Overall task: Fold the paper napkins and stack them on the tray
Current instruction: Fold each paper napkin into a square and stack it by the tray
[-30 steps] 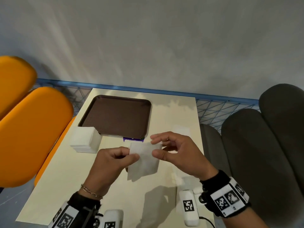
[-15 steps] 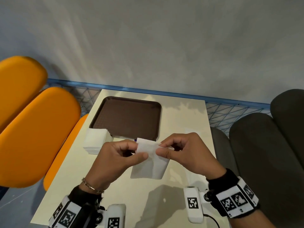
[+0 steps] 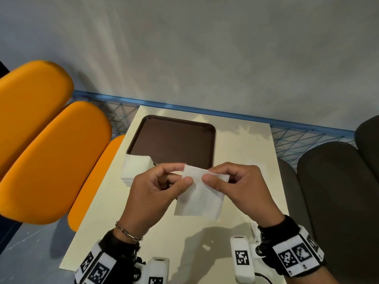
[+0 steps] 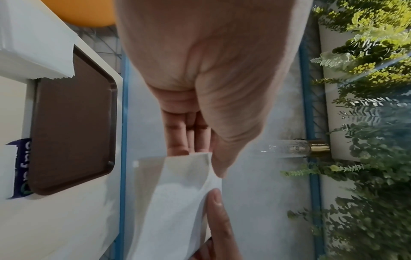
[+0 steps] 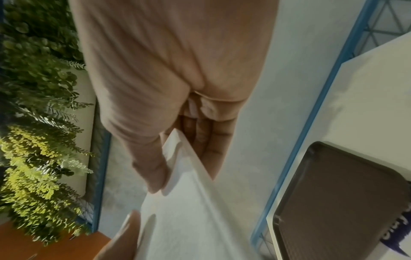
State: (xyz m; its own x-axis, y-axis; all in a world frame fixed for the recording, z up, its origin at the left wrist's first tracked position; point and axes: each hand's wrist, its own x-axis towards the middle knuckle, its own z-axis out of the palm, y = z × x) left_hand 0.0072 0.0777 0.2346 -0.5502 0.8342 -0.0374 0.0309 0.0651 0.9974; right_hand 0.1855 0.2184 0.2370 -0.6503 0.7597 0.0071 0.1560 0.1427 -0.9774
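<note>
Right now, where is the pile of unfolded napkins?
In the head view, the napkin pile lies on the table, at the near-left corner of the brown tray, just beyond the left hand.

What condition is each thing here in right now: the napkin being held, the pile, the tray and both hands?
napkin: held in the air above the table, pinched at its top edge by both hands, hanging down.
stack of napkins: lying on the table at the tray's near left corner.
tray: flat on the table, nothing on it.
left hand: pinches the napkin.
right hand: pinches the napkin.
</note>
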